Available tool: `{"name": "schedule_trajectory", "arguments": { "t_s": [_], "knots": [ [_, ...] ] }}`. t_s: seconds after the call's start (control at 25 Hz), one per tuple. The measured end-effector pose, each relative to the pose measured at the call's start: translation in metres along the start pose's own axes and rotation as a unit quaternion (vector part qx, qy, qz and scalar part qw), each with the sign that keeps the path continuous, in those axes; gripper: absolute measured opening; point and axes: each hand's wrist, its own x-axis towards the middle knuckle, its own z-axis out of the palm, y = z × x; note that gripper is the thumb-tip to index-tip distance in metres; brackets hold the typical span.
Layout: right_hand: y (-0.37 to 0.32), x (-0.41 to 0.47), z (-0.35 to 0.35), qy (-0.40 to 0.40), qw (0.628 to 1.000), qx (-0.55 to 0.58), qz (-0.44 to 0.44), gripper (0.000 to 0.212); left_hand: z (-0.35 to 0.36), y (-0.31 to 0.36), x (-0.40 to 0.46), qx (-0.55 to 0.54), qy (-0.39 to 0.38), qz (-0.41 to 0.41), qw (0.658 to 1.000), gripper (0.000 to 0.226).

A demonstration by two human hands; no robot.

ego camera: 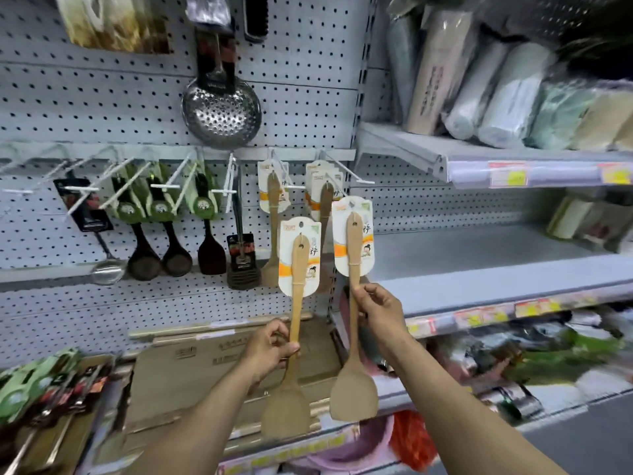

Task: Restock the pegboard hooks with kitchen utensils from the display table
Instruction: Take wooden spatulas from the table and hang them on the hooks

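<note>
Both hands are gripping. The right hand (376,311) pinches the shaft of a wooden spatula (354,323) between thumb and curled fingers, just under its backing card (352,234). The left hand (270,347) has its fingers wrapped round the shaft of a second wooden spatula (294,320), lower down its length.

Both spatulas stand near upright, blades down and carded handle ends up, so each long axis runs from the grip straight up toward the hook row. The hang hole in each card lies well above the holding hand. The right-hand card is higher and sits just beside the tip of the rightmost hook (346,171), a little below it. The left-hand card hangs lower, below the neighbouring hook (284,169). In my judgement the right hand is the nearer to placing its piece: the card needs lifting and its hole drawing over the hook tip.

Both hooks already carry hung spatulas (274,234) of the same kind, directly behind the two held ones. These crowd the approach, and the cards could catch on one another.

Further along the pegboard (51,108) toward its left edge hang dark ladles (144,248). A steel skimmer (221,111) hangs on the row above. Cardboard boxes (205,365) sit below the board. At the bottom left corner of view, packaged utensils (41,392) lie in a pile.
</note>
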Motion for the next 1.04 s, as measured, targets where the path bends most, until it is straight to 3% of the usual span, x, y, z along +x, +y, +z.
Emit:
{"name": "schedule_trajectory", "arguments": {
  "t_s": [0.24, 0.6, 0.88, 1.04],
  "knots": [
    [0.0, 0.056, 0.0, -0.023, 0.999, -0.032, -0.023, 0.01, 0.009, 0.005, 0.042, -0.021, 0.004, 0.005, 1.0, 0.016],
    [0.003, 0.157, 0.036, -0.033, 0.999, -0.023, 0.015, 0.011, 0.004, 0.016, 0.092, -0.036, 0.015, 0.01, 0.999, 0.016],
    [0.003, 0.172, 0.039, -0.042, 0.997, -0.056, 0.028, 0.017, 0.003, 0.012, 0.09, -0.04, 0.023, 0.017, 0.999, 0.015],
    [-0.007, 0.157, 0.034, 0.023, 0.994, -0.105, 0.009, 0.014, 0.011, 0.007, 0.075, -0.032, 0.027, 0.031, 0.999, 0.016]
  ]
}}
